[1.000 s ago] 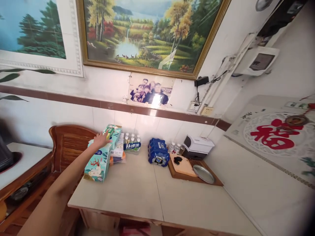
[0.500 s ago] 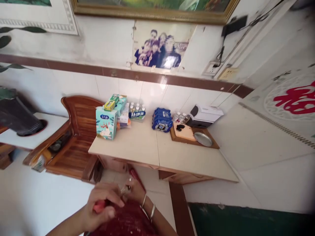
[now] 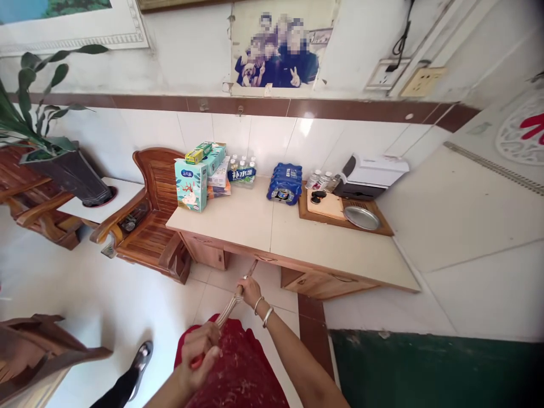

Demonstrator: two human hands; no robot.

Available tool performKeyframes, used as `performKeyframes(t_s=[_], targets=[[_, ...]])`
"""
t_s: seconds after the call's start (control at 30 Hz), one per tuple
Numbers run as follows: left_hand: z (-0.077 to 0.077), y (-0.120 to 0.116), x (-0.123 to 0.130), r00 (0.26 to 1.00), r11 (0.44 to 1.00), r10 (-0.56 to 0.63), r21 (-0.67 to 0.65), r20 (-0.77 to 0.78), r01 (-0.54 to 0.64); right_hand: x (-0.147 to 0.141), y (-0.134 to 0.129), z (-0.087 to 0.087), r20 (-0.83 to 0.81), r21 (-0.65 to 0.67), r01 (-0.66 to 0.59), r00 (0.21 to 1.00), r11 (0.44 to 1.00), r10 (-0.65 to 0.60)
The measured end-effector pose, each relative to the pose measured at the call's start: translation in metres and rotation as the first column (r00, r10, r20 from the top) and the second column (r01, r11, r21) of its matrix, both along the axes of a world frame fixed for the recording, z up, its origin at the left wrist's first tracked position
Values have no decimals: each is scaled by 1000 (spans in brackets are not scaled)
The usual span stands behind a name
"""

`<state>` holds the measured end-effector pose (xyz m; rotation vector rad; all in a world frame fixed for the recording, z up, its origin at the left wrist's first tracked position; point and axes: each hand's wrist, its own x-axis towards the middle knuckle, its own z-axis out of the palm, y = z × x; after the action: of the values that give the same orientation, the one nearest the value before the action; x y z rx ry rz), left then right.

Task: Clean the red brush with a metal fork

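Note:
My left hand is closed on a red thing, blurred and mostly hidden in the fist, at the lower middle. From it, pale strings stretch up to my right hand. The right hand, with two bracelets at its wrist, is wrapped round a thin wooden stick whose far end points toward the desk. Dark red patterned cloth lies below both hands.
A long desk ahead bears boxes, blue-wrapped bottles and a wooden tray. Wooden chair and potted plant stand left. A person's shoe shows at lower left.
My two hands have moved apart, and the strings between them now show stretched out. The view has shifted, bringing the plant, more floor and a person's foot into sight.

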<state>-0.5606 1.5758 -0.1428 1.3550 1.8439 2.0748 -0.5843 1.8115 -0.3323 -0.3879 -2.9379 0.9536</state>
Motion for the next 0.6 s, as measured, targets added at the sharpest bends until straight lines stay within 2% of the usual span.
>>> performKeyframes(t_s=[0.07,0.1,0.13,0.17,0.23,0.33,0.43,0.5,0.6], targets=[[-33,6,23,988,989,132,-78,83,-126,13,6,-11,37,-16,5,999,1000,-5],[-42,7,33,975,977,193,-117,110,-180,22,3,-15,48,-23,14,999,1000,-13],[-44,5,42,963,964,239,-149,123,-220,32,-3,-18,54,-30,26,998,999,-24],[-40,0,50,955,954,269,-170,125,-246,45,-13,-19,55,-37,38,998,999,-36],[-16,-17,64,956,950,270,-194,113,-245,72,-43,-16,48,-50,50,998,997,-47],[41,-58,83,962,957,240,-198,131,-212,119,-103,0,27,-80,35,999,996,-33],[89,-107,108,969,982,170,-113,179,-151,169,-170,15,24,-116,33,999,993,-31],[106,-140,130,967,992,121,-56,223,-111,202,-210,22,29,-137,28,999,990,-24],[110,-185,172,947,993,112,-12,301,-114,243,-253,25,-4,-169,12,1000,986,-13]])
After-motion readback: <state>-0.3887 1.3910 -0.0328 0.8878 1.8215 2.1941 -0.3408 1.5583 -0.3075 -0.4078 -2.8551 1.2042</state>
